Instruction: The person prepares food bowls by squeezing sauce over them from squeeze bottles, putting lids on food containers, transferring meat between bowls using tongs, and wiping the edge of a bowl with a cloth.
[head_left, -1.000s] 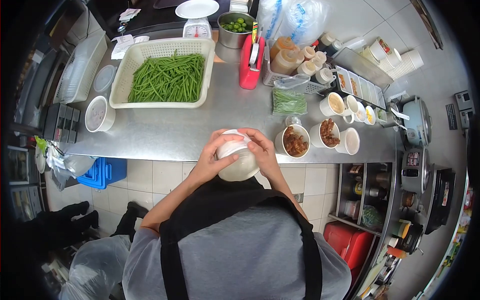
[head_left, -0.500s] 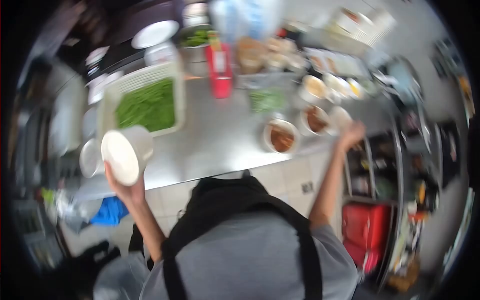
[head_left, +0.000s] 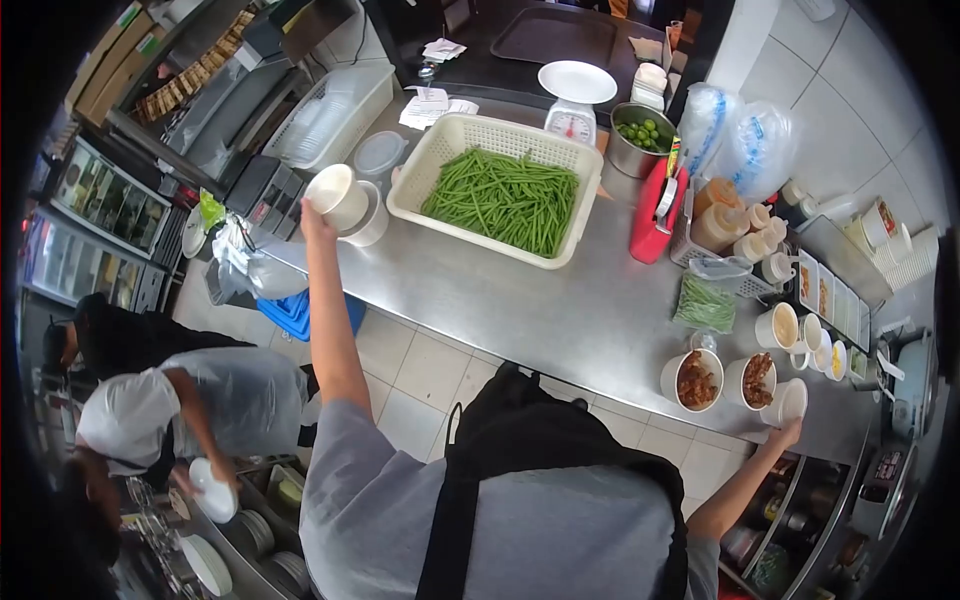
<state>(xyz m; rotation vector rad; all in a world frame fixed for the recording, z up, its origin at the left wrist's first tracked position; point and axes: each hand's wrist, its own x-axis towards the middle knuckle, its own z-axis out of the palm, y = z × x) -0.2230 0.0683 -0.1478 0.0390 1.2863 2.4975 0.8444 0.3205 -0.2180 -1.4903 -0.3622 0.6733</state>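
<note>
At the left end of the steel counter, my left hand (head_left: 318, 222) grips a white paper tub (head_left: 338, 197), tilted with its mouth upward. It overlaps a second white tub (head_left: 367, 222) standing there; whether they touch is unclear. Far to the right, my right hand (head_left: 787, 433) is closed on the lower side of a smaller white paper cup (head_left: 791, 400) at the counter's front edge. Beside that cup stand two white bowls of reddish-brown food, the nearer bowl (head_left: 692, 381) and the farther bowl (head_left: 751, 382). My fingertips are partly hidden on both sides.
A cream basket of green beans (head_left: 407, 205) occupies the counter's middle, with a kitchen scale (head_left: 571, 122) and a pot of limes (head_left: 634, 160) behind. A red holder (head_left: 655, 222) and sauce bottles (head_left: 717, 222) stand right. At lower left, a co-worker (head_left: 225, 400) handles a white dish (head_left: 213, 490).
The view has swung left and sharpened. My left hand has carried its tub over to the second tub at the counter's left end. My right hand stays at the paper cup.
</note>
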